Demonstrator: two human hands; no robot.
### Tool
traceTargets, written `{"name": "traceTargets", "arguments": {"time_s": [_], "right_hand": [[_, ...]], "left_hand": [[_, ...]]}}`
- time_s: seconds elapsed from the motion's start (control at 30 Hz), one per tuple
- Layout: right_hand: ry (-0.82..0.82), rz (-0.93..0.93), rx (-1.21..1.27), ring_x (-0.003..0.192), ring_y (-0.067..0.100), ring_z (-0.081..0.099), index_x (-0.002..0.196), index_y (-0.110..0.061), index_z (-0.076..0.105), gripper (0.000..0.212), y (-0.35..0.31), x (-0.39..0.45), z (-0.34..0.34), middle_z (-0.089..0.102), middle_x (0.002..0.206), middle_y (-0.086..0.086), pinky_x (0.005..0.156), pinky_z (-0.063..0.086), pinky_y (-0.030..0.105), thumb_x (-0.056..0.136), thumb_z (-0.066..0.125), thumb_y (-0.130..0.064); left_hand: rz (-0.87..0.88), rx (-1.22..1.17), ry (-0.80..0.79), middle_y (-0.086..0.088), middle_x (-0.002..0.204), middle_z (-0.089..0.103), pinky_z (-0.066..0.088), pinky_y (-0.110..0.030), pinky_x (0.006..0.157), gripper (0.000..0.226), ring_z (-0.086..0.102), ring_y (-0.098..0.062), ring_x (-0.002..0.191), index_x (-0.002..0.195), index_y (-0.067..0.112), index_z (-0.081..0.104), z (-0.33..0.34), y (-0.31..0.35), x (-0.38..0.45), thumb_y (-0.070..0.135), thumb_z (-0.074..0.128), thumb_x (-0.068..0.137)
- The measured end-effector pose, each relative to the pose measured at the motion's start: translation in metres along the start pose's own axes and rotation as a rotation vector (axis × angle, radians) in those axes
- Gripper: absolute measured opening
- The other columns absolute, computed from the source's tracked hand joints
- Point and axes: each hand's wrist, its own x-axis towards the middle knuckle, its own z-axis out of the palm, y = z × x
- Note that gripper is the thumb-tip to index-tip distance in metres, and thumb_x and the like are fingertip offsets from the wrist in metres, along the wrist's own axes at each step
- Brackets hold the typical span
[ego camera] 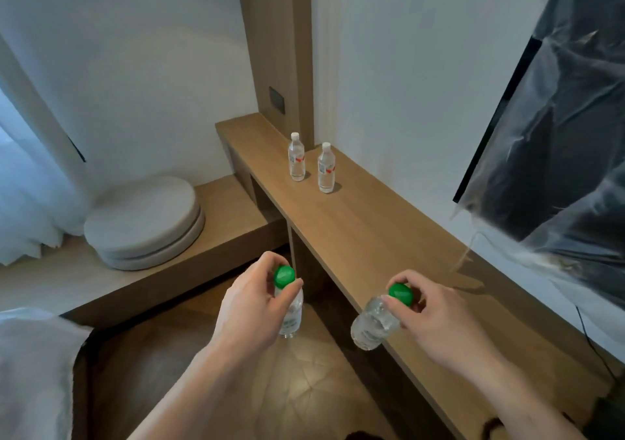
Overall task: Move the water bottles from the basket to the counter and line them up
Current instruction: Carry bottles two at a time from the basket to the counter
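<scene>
gripping green-capped bottles, left hand (248, 307), right hand (439, 318), beside counter (372, 233)

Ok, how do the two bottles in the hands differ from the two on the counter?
The held bottles have green caps; the counter bottles have white caps and red-marked labels. The held pair hang by their necks from the left hand and right hand; the counter pair stand upright on the counter. All are clear.

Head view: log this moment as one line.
left hand grips green-capped bottle | right hand grips second green-capped bottle | two white-capped bottles upright on counter
</scene>
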Motion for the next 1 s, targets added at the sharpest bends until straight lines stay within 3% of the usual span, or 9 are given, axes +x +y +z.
{"name": "traceTargets", "arguments": {"time_s": [0.13, 0.23, 0.33, 0.57, 0.73, 0.83, 1.0], "right_hand": [[0.045, 0.086, 0.043, 0.077, 0.013, 0.067, 0.096, -0.043, 0.063, 0.012, -0.003, 0.043, 0.013, 0.069, 0.088, -0.011, 0.069, 0.06, 0.042, 0.096, 0.066, -0.054], [0.041, 0.119, 0.018, 0.074, 0.012, 0.064, 0.094, -0.042, 0.063, 0.012, -0.003, 0.087, 0.019, 0.068, 0.083, -0.01, 0.064, 0.057, 0.032, 0.097, 0.066, -0.053], [0.038, 0.154, -0.014, 0.07, 0.012, 0.059, 0.093, -0.041, 0.063, 0.015, -0.002, 0.133, 0.026, 0.065, 0.078, -0.008, 0.056, 0.041, 0.022, 0.097, 0.065, -0.055], [0.009, 0.256, 0.041, 0.077, 0.01, 0.063, 0.096, -0.043, 0.062, 0.012, 0.016, 0.257, 0.042, 0.068, 0.087, -0.011, 0.066, 0.056, 0.033, 0.096, 0.066, -0.054], [0.005, 0.258, 0.023, 0.067, 0.003, 0.058, 0.1, -0.043, 0.06, 0.009, 0.017, 0.334, 0.04, 0.067, 0.085, -0.014, 0.056, 0.038, 0.018, 0.099, 0.065, -0.051], [0.037, 0.287, 0.019, 0.068, 0.002, 0.056, 0.103, -0.043, 0.06, 0.009, 0.018, 0.369, 0.037, 0.064, 0.083, -0.014, 0.057, 0.035, 0.017, 0.099, 0.065, -0.05], [0.122, 0.331, -0.011, 0.074, 0.001, 0.057, 0.099, -0.038, 0.062, 0.012, 0.025, 0.42, 0.036, 0.064, 0.081, -0.018, 0.061, 0.039, 0.022, 0.099, 0.066, -0.05]], "left_hand": [[0.019, -0.002, -0.06, 0.019, 0.095, 0.063, 0.046, -0.017, 0.068, 0.02, 0.06, -0.001, 0.086, 0.106, 0.043, 0.053, -0.002, -0.019, 0.064, 0.05, 0.068, 0.095], [0.034, -0.029, -0.096, 0.019, 0.098, 0.065, 0.054, -0.021, 0.069, 0.021, 0.062, 0.001, 0.09, 0.107, 0.046, 0.052, 0.0, -0.037, 0.117, 0.051, 0.068, 0.094], [0.038, -0.029, -0.14, 0.02, 0.101, 0.064, 0.053, -0.02, 0.07, 0.021, 0.061, 0.003, 0.093, 0.109, 0.046, 0.052, 0.008, -0.048, 0.168, 0.05, 0.067, 0.095], [0.064, 0.097, -0.204, 0.021, 0.093, 0.063, 0.042, -0.013, 0.06, 0.02, 0.059, 0.007, 0.088, 0.108, 0.047, 0.049, 0.026, -0.063, 0.29, 0.049, 0.066, 0.097], [0.109, 0.191, -0.211, 0.016, 0.09, 0.062, 0.043, -0.021, 0.063, 0.02, 0.06, -0.003, 0.079, 0.106, 0.04, 0.05, 0.042, -0.076, 0.371, 0.05, 0.064, 0.097], [0.123, 0.231, -0.242, 0.015, 0.091, 0.061, 0.047, -0.026, 0.064, 0.021, 0.059, -0.005, 0.08, 0.105, 0.038, 0.048, 0.059, -0.082, 0.414, 0.05, 0.064, 0.097], [0.155, 0.24, -0.32, 0.015, 0.087, 0.06, 0.038, -0.021, 0.058, 0.021, 0.058, -0.004, 0.076, 0.106, 0.035, 0.049, 0.084, -0.09, 0.482, 0.048, 0.064, 0.098]]}}
